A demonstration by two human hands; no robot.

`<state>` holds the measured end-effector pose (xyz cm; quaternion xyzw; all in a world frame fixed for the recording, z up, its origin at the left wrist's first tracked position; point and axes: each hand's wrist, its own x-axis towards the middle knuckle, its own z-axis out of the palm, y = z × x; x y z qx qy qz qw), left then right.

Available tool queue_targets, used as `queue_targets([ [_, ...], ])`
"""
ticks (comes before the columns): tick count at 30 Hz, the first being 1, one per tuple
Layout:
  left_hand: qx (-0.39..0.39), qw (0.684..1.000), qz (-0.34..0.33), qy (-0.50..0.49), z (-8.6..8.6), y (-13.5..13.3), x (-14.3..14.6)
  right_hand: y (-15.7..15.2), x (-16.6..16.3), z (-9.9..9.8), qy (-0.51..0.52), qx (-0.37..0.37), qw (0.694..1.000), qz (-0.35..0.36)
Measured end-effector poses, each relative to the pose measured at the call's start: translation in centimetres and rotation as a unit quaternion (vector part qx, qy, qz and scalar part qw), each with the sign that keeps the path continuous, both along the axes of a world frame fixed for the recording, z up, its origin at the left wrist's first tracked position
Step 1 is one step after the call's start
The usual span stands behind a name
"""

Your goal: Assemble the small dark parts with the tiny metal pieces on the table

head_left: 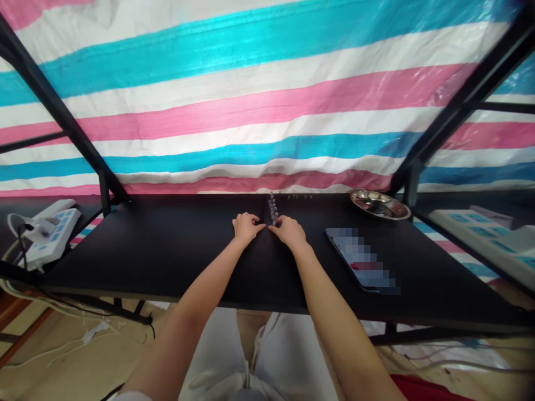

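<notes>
Two close rows of small clear bead-like pieces [273, 206] run from the back edge of the black table towards me; their exact kind is too small to make out. My right hand [291, 231] is at the near end of the rows, thumb and forefinger on either side of the nearest piece. Just left of the rows, my left hand [246, 228] rests on the tabletop with curled fingers, its thumb pointing right and apart from the forefinger. Nothing shows in it. A few tiny pieces [296, 196] lie along the back edge, right of the rows.
A round shiny metal dish [380, 205] stands at the back right. Nearer me lies a phone [359, 259], its screen blurred out. Power strips [54, 236] with plugs lie beyond the left frame post. A striped plastic sheet [251, 111] hangs behind the black table [167, 256].
</notes>
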<state>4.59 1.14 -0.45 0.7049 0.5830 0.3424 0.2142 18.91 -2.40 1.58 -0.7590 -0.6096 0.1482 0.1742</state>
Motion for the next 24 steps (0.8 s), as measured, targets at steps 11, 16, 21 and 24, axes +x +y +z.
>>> queue_targets([
  [11, 0.073, 0.993, -0.063, 0.061, 0.5, -3.0, -1.7, -0.3, 0.0, 0.1, 0.012, 0.005, 1.000, 0.003],
  [16, 0.106, 0.979, -0.086, 0.151, 1.1, -3.8, -1.2, -0.3, 0.0, 0.1, 0.012, 0.004, 1.000, 0.002],
  [21, 0.134, 0.952, -0.095, 0.260, 1.5, -4.1, -1.0, -0.3, -0.1, 0.2, 0.011, -0.003, 1.000, 0.003],
  [24, 0.147, 0.946, -0.094, 0.273, 1.4, -4.0, -0.9, -0.3, -0.1, 0.1, 0.010, 0.000, 1.000, 0.006],
])
